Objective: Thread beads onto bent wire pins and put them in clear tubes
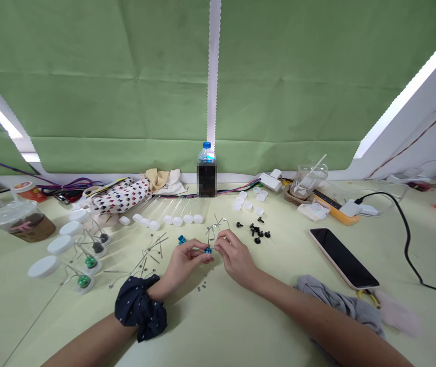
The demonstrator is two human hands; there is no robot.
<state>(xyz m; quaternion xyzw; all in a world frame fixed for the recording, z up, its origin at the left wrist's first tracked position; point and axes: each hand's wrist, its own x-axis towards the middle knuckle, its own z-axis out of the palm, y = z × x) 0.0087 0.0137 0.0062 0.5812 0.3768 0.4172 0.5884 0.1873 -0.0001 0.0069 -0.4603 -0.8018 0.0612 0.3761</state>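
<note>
My left hand (187,260), a dark dotted scrunchie (141,308) on its wrist, pinches a small shiny blue metal part (207,250) between thumb and fingers. A thin metal rod (208,237) seems to stand up from that part. Close beside it, the fingertips of my right hand (235,255) are pressed together at the part's right side; what they hold is too small to make out. Just behind my left fingers lie more blue parts (181,239). Bent metal wires (218,224) lie beyond my hands, and tiny grey pieces (201,287) lie in front.
On the left, several white-capped assemblies (83,281) with green balls stand near loose metal rods (145,257) and a drink cup (22,221). Clear tubes (179,206), white caps (247,205) and black screws (258,232) lie behind. At right are a phone (343,257) and grey cloth (336,300).
</note>
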